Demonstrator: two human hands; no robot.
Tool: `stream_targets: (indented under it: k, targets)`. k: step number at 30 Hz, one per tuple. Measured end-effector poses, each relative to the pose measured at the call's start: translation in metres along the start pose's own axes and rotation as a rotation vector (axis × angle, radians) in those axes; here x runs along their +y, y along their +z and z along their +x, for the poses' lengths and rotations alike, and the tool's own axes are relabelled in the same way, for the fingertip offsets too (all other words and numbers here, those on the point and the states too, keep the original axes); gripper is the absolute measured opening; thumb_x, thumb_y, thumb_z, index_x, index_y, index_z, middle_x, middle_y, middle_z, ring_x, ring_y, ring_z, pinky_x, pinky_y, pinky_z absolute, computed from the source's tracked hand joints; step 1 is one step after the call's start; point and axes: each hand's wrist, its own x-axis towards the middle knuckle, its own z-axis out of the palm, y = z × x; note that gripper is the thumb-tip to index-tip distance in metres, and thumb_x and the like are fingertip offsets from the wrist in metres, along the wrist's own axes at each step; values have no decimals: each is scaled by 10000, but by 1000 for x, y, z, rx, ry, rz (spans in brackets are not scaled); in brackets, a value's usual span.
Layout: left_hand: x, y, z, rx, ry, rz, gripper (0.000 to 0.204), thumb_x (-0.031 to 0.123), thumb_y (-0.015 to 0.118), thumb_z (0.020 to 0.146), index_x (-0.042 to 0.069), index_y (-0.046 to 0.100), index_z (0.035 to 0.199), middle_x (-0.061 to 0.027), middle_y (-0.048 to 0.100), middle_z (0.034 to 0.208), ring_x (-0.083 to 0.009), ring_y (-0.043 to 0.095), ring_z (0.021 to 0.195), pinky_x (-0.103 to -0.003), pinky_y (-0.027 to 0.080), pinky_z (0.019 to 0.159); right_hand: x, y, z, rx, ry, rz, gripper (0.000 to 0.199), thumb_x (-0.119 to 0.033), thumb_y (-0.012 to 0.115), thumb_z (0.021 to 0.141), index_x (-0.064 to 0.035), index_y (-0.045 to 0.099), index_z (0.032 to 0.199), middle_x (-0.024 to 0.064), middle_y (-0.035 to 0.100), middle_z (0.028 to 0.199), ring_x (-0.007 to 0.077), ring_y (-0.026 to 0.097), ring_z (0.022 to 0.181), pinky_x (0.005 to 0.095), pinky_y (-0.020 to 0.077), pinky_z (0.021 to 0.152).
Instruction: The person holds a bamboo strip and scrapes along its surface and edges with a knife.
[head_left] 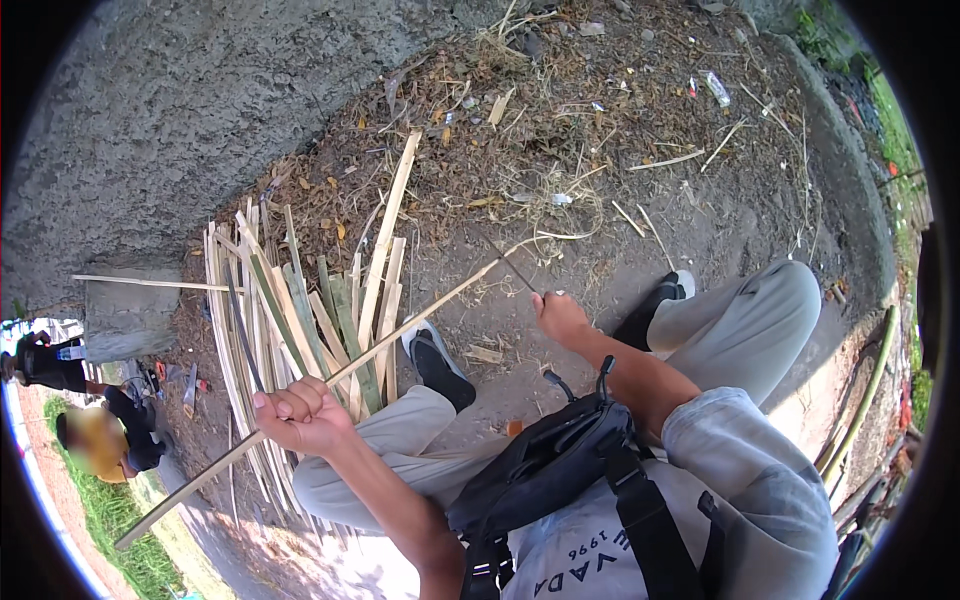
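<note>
My left hand [304, 417] is closed around a long, thin bamboo strip [415, 328], which slants from the lower left up toward the middle of the ground. In my right hand [560, 316] is a knife [515, 268]; its narrow dark blade meets the strip near the far end. Past the blade, a thin shaving [575, 235] curls off to the right. The knife's handle is hidden in my fist. Beside my left hand lies a pile of split bamboo strips [290, 320], pale and green, some overlapping my left leg.
A rough grey concrete wall [180, 130] rises at the left. Dry leaves, shavings and litter cover the dirt ground [560, 130]. A black bag [545, 460] hangs at my front. At the far left are a person in yellow [105, 440] and another in dark clothes [50, 362].
</note>
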Motion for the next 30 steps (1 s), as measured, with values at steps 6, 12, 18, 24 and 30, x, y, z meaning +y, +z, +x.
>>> stream_targets:
  k: [6, 12, 18, 24, 30]
  targets:
    - [-3, 10, -3, -74, 1, 20, 407, 227, 477, 904, 179, 309, 536, 51, 172, 418, -75, 126, 357, -242, 157, 382, -45, -16, -16, -69, -76, 98, 511, -409, 373, 943, 17, 627, 822, 298, 609, 768, 467, 604, 760, 535, 486, 716]
    - [1, 6, 1, -46, 24, 16, 416, 221, 480, 899, 180, 297, 527, 54, 163, 415, -71, 122, 354, -236, 163, 382, -22, -8, -21, -66, -22, 54, 519, -416, 359, 947, 17, 627, 846, 298, 607, 739, 477, 599, 744, 536, 483, 728]
    - [-6, 14, -4, -30, 27, 41, 390, 210, 482, 889, 178, 310, 540, 54, 177, 421, -68, 134, 356, -236, 173, 384, -2, -3, -2, -96, -96, -58, 501, -415, 357, 947, 10, 619, 921, 292, 614, 762, 475, 602, 761, 532, 486, 731]
    - [-2, 5, 6, 29, 22, 14, 418, 216, 463, 884, 187, 242, 530, 51, 160, 414, -75, 110, 336, -252, 143, 358, -29, -30, -39, -138, -172, 59, 509, -410, 348, 947, 16, 627, 929, 288, 616, 761, 470, 607, 768, 519, 494, 748]
    - [-6, 2, 4, 87, -1, 43, 412, 223, 467, 882, 186, 248, 535, 51, 160, 413, -79, 122, 339, -253, 151, 368, 5, -18, -12, -100, -6, -114, 502, -404, 356, 944, 16, 621, 868, 277, 609, 731, 470, 600, 766, 516, 491, 725]
